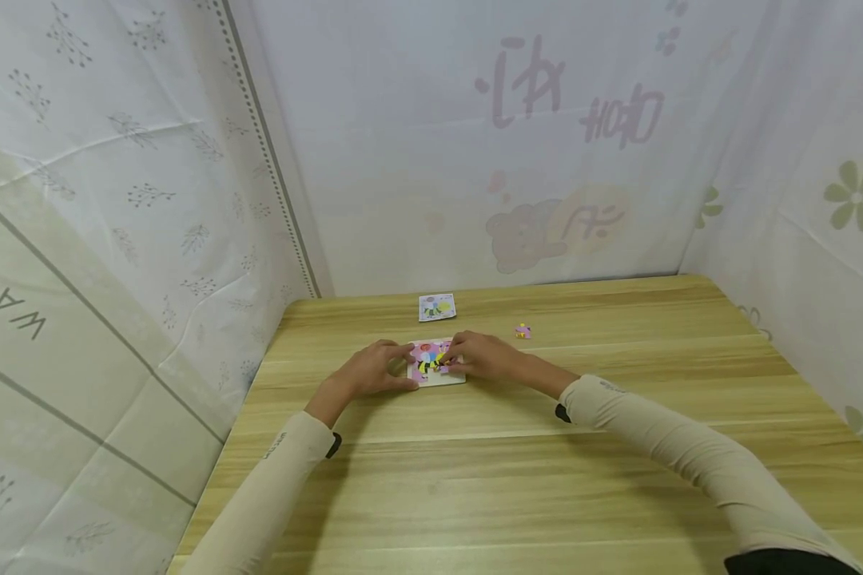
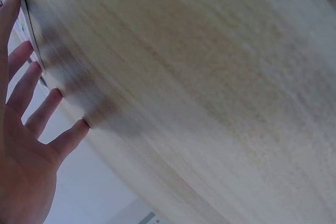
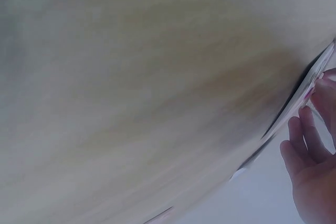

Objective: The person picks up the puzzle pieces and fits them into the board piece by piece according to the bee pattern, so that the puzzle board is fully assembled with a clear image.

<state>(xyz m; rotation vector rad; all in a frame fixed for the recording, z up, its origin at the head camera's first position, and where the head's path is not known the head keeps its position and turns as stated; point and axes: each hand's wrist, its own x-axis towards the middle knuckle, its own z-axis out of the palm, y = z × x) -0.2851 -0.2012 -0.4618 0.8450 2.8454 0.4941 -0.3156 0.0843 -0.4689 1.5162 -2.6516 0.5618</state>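
A small jigsaw board (image 1: 437, 381), pale-rimmed with a pink, yellow and blue picture, lies on the table between both hands. My left hand (image 1: 374, 370) rests at its left side. The thumb touches the lower left corner and the forefinger reaches the upper left; in the left wrist view the left fingers (image 2: 23, 87) are spread and fairly straight. Over the board's right part, my right hand (image 1: 485, 357) pinches a small puzzle piece (image 1: 443, 369), mostly hidden by the fingertips. In the right wrist view the right hand (image 3: 315, 145) has its thumb and forefinger close together at the board.
A picture card (image 1: 437, 307) with a similar design lies behind the board. One loose pink and yellow puzzle piece (image 1: 522, 331) sits to the right, beyond the right hand. The wooden table (image 1: 431, 495) is backed by printed curtains (image 1: 403, 160) on three sides.
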